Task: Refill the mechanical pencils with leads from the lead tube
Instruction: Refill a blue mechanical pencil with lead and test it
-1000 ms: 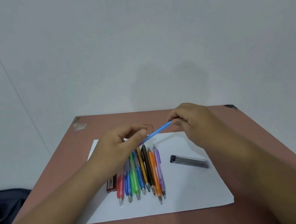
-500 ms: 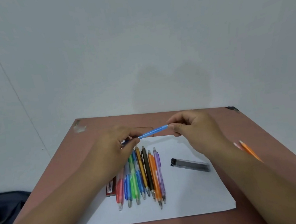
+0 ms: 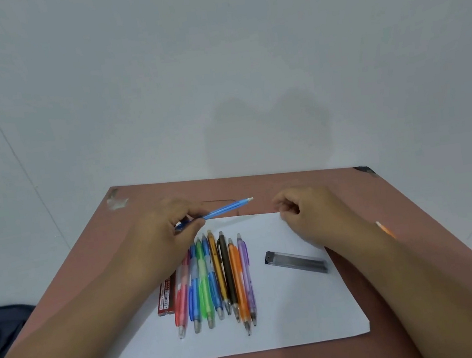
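From the head view I see my left hand (image 3: 172, 232) gripping a blue mechanical pencil (image 3: 223, 208) by its lower barrel, fingers and thumb curled round it, holding it above the far edge of the white paper sheet (image 3: 291, 315) with its white-capped end pointing right and slightly away from me. My right hand (image 3: 302, 215) sits just to the right of that end, apart from it, with the fingers curled in; whether it pinches something small I cannot tell. On the sheet lies a row of mechanical pencils (image 3: 215, 280), side by side and touching, tips toward me: red, blue, green, blue, amber, black, orange and purple. A red lead box (image 3: 166, 297) lies at the left of the row, partly under my left forearm. The dark lead tube (image 3: 296, 261) rests on the sheet to the right of the row, well apart from it, lying slantwise. The sheet lies on the reddish-brown counter (image 3: 335, 186). An orange pencil (image 3: 385, 229) peeks out beyond my right forearm.
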`<move>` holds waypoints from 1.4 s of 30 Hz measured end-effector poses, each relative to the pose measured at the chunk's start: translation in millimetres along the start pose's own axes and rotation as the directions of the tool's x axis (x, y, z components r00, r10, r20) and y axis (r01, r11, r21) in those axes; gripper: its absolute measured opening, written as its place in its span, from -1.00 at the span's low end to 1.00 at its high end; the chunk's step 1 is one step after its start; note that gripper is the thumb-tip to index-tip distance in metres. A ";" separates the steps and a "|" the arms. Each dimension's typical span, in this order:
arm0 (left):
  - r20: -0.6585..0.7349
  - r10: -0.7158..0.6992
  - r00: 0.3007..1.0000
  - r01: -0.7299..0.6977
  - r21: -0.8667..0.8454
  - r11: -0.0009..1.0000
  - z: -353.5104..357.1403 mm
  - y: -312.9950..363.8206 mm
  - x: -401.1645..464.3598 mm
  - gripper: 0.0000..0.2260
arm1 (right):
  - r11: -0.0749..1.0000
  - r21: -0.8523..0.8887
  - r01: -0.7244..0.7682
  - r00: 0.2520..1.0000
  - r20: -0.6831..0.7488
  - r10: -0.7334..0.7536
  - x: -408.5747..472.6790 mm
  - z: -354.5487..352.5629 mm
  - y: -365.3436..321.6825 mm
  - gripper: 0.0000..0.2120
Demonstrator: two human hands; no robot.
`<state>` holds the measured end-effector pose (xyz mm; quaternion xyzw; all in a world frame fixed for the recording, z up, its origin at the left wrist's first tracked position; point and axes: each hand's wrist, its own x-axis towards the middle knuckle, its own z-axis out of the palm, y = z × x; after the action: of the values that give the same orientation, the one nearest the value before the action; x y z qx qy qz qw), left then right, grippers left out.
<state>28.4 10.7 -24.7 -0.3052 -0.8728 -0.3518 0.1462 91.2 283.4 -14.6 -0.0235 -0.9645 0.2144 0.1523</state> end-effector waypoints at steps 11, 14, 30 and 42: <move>0.017 -0.005 1.000 0.005 -0.013 1.000 2.2 -2.8 0.4 -0.83 | 0.990 0.078 -0.115 0.992 0.059 0.111 0.6 -3.1 4.2 -0.78; 0.023 0.007 1.000 -0.007 -0.011 1.000 1.7 -1.7 0.3 -0.82 | 0.993 0.090 -0.070 0.998 0.006 0.069 -2.0 -6.5 0.0 -0.78; 0.033 0.014 0.999 -0.014 -0.001 1.000 1.1 5.9 -2.3 -0.82 | 0.956 0.281 0.083 0.982 -0.187 -0.031 -4.4 -10.4 -16.2 -0.92; 0.039 0.016 0.999 -0.016 0.000 1.000 4.2 -2.5 -0.9 -0.85 | 0.989 0.028 -0.146 0.986 0.087 0.143 -7.9 -15.0 8.8 -0.86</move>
<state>27.3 11.8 -29.4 -0.3189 -0.8730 -0.3446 0.1317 103.1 296.5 -7.6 -0.0816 -0.9621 0.2420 0.0959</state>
